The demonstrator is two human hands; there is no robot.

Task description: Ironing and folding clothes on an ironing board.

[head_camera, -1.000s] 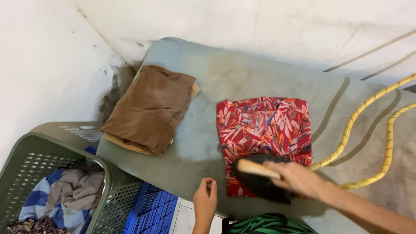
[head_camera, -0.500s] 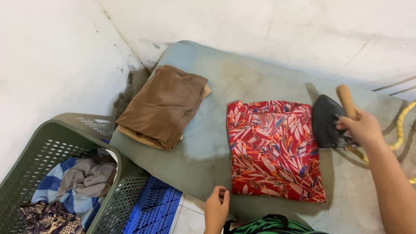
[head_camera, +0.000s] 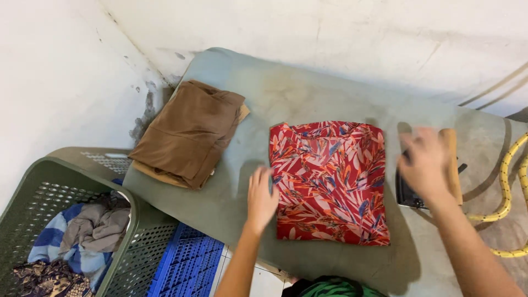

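Bottom edge, centre: scrap of green-and-black striped cloth (head_camera: 333,287), partly cut off by frame. Lower left: blue slatted plastic crate (head_camera: 184,269) on floor, beside grey-green perforated laundry basket (head_camera: 147,248) w/ crumpled clothes inside: blue-white striped, grey-brown, dark patterned piece. Second basket of same colour just behind it, mostly hidden.

Surface: low padded board w/ grey-green cover (head_camera: 231,203), stained and scorched brownish toward upper centre, runs lower left to right edge. Sits in a corner of white plastered walls; wall grubby, dark mould patch where corner meets board, upper left.

Left hand (head_camera: 262,193), centre-low: fingers spread, palm down on board cover, fingertips at left edge of folded red floral garment (head_camera: 330,181); holding nothing. Garment lies flat, neatly squared, centre of frame, leaf print in orange, white, blue.

Right hand (head_camera: 423,164), right of centre: motion-blurred, fingers loosely apart, over the dark iron (head_camera: 410,193) w/ wooden handle (head_camera: 451,165). Can't tell if touching handle or just above; not closed round it. Iron just right of garment, near but apart.

Far right: yellow braided cord (head_camera: 503,176) looping on board.

Upper left of board: folded brown garment pile (head_camera: 190,132), well apart from red one.

No packages, labels or signs seen.
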